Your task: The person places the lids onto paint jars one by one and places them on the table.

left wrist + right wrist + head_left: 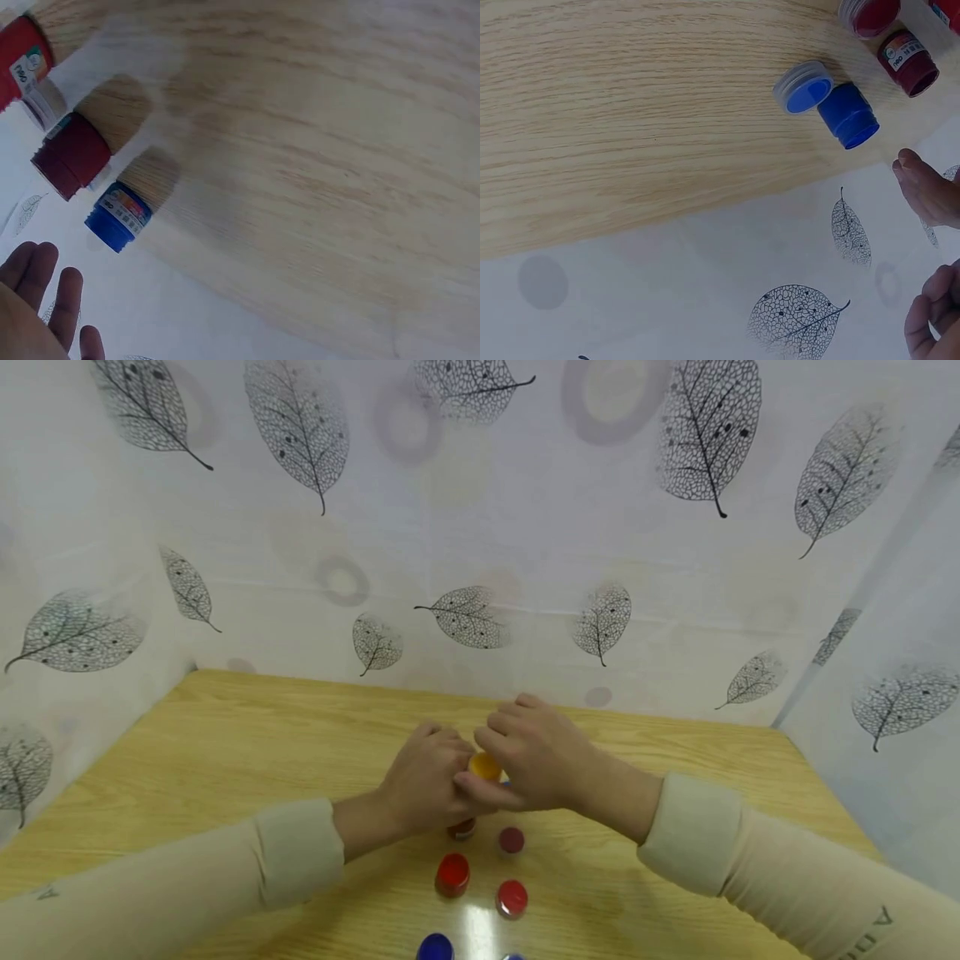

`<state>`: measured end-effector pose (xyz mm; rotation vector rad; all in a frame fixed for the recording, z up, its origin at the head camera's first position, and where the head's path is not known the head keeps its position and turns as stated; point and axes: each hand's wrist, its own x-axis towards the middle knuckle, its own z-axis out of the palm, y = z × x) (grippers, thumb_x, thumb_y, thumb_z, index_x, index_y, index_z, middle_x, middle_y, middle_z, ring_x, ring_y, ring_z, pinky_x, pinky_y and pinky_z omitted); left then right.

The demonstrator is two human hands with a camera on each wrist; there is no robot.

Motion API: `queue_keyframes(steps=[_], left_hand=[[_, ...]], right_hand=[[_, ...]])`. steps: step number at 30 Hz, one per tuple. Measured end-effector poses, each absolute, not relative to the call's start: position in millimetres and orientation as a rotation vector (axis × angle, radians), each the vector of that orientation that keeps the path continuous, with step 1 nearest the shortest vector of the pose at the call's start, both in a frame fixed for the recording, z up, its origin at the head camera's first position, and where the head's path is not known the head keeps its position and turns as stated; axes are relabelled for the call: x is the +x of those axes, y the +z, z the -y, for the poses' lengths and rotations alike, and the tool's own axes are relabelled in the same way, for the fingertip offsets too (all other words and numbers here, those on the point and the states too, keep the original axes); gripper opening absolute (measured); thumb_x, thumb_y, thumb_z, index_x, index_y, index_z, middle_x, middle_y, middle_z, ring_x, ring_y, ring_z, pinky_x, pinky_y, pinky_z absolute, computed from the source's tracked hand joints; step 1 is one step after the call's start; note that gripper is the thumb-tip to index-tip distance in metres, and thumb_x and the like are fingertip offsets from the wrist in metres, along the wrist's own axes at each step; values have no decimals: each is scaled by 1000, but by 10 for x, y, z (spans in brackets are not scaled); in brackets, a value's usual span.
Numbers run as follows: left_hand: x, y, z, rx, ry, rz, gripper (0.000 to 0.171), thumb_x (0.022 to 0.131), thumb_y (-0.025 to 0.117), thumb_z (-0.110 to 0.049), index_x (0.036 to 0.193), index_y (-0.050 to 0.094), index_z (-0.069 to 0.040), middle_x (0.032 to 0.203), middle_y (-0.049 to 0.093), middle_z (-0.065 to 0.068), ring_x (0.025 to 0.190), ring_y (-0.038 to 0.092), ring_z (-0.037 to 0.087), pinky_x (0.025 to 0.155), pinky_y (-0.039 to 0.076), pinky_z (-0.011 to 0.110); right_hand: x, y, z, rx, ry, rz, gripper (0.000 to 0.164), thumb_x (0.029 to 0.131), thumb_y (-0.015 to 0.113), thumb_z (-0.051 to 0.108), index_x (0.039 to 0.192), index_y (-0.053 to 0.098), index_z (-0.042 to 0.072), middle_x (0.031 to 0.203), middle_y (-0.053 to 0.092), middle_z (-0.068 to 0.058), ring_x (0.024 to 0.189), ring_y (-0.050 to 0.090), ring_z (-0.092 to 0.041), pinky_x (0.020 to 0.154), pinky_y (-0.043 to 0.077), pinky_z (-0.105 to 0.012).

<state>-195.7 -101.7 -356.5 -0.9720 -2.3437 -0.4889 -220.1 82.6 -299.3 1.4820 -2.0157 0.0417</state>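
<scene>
Both hands meet over the far part of the wooden table around a small orange paint jar (485, 767), of which only the round top shows. My left hand (427, 781) grips it from the left, hiding its body. Coming from the right, my right hand (536, 756) has its thumb and curled fingers about the orange top. Beyond the fingers in the left wrist view stands a blue paint jar (118, 216). The right wrist view shows its blue-lined clear lid (804, 88) beside it.
Nearer me stand a maroon jar (462, 829) with a maroon lid (512, 840) and a red jar (453, 874) with a red lid (512, 898). A dark blue jar (436, 947) is at the lower frame edge. A leaf-print curtain (465, 527) borders the table.
</scene>
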Motion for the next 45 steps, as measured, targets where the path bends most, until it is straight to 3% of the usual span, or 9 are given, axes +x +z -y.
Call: queue_keyframes(steps=[5,11,18,22,25,27,32,37,45], left_hand=[[-1930,-3554,982,-954,-554,2381,48,77,78,-44,54,44,-19,51,39,-12,57,47,7,67,37,27],[-1912,-3545,981,-950,-539,2400,46,78,77,-43,54,46,-19,52,44,-11,58,49,7,65,33,25],[-1887,-3518,985,-936,-506,2403,43,75,79,-41,54,48,-20,53,49,-11,60,53,9,67,35,26],[-1864,-3505,991,-928,-495,2392,45,73,80,-40,53,45,-20,52,47,-11,59,52,9,69,39,29],[-1865,-3499,1005,-954,-506,2371,39,76,77,-41,58,51,-19,55,50,-11,61,52,9,74,44,32],[-1875,-3491,1023,-985,-501,2361,33,78,75,-44,66,59,-18,60,56,-9,65,53,10,79,46,36],[-1906,-3466,1068,-1101,-484,2401,37,79,74,-51,92,70,-16,81,67,-7,85,56,12,92,41,43],[-1926,-3472,1064,-1191,-505,2428,38,78,75,-48,102,69,-19,98,68,-9,90,54,10,92,35,42],[-1929,-3472,1048,-1172,-506,2384,31,76,75,-45,93,68,-20,80,64,-12,81,51,10,90,35,43]], right_hand=[[-2173,-3025,-808,1416,46,2031,59,102,23,55,60,42,18,53,33,8,49,30,-10,54,33,-27],[-2156,-3025,-795,1402,60,2019,62,102,22,57,56,38,19,50,30,9,46,26,-9,50,29,-25],[-2121,-3041,-780,1359,73,2024,65,101,20,60,53,35,19,47,29,9,44,22,-7,47,22,-23],[-2147,-3037,-786,1410,85,1969,67,99,26,67,53,38,19,48,31,9,45,23,-7,47,22,-22],[-2206,-2994,-829,1526,44,1884,62,99,34,65,63,49,17,54,40,8,49,32,-9,51,30,-25],[-2247,-2948,-867,1628,7,1828,54,99,39,60,77,59,15,64,49,6,56,41,-12,58,37,-27],[-2293,-2865,-932,1822,-124,1745,44,96,49,49,108,62,9,89,63,0,76,58,-17,73,49,-30],[-2284,-2840,-953,1875,-212,1702,43,90,54,47,109,60,9,95,65,-1,81,59,-18,77,51,-31],[-2250,-2818,-944,1873,-171,1737,35,86,59,43,101,59,11,88,62,2,76,56,-17,74,50,-30]])
